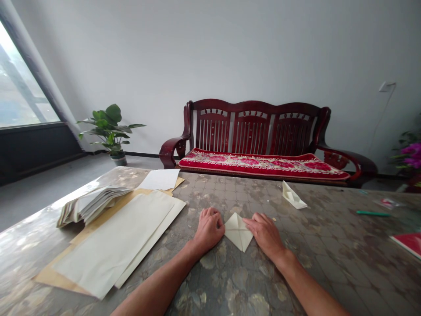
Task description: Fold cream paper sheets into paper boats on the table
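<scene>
A small square of cream folded paper (239, 237) lies on the table like a diamond, with creases crossing at its middle. My left hand (210, 227) is closed at its left corner, the fingers curled and the thumb side touching the paper's edge. On the opposite side, my right hand (265, 235) has its fingertips on the upper right edge, fingers held together and the thumb partly hidden. Farther back to the right rests a folded paper boat (292, 195) of the same cream paper.
Large cream sheets (125, 239) lie over brown paper (55, 276) on the left, beside a thick stack of folded papers (94, 204). A green pen (372, 213) and a red booklet (409, 242) are at right. Behind the patterned table (230, 285) stands a wooden bench (251, 127).
</scene>
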Demonstrator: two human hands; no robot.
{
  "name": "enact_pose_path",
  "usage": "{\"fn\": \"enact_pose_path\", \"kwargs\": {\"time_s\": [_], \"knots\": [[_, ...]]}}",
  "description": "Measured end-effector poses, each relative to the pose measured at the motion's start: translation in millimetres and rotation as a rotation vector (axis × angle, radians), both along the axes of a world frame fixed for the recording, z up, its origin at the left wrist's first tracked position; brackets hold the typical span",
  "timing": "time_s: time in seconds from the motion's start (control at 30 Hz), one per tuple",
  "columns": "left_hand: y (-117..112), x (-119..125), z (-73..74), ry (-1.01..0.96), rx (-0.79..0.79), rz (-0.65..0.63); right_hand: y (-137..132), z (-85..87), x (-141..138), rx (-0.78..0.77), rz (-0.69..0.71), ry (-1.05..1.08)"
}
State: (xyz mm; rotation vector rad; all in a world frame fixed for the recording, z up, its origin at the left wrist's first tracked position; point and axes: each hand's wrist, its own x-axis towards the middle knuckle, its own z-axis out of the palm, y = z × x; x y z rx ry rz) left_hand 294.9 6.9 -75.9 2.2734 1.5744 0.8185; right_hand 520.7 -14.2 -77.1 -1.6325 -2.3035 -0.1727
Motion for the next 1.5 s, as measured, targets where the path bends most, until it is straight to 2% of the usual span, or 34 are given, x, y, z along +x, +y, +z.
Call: {"fn": "enact_pose_path", "kwargs": {"time_s": [0.3,0.43,0.6,0.67,0.83,0.93,1.07,1.3,1.5], "knots": [[-5,-2,8.0,0.076,-0.063,0.045,0,4.2,-1,0.000,0.055,-0.034],[-3,-4,3.7,0.049,-0.077,0.050,0,3.3,0,-0.008,0.063,-0.039],[-3,-4,-2.1,0.082,-0.074,-0.014,1,1.5,1,0.009,0.074,-0.051],[-2,-3,-2.9,0.128,-0.058,-0.096,1,1.6,0,0.021,0.075,-0.066],[3,4,-3.1,0.230,0.014,-0.475,2,1.9,0,0.049,0.081,-0.082],[5,5,-1.7,0.254,0.010,-0.584,2,1.0,0,0.053,0.090,-0.068],[2,0,2.1,0.278,-0.013,-0.601,3,-0.8,2,0.026,0.081,-0.033],[-8,-7,5.6,0.356,0.027,-0.608,6,-9.0,9,0.028,-0.121,-0.010],[-15,-6,2.2,0.392,0.013,-0.575,5,-17.8,9,0.058,-0.168,0.013]]}}
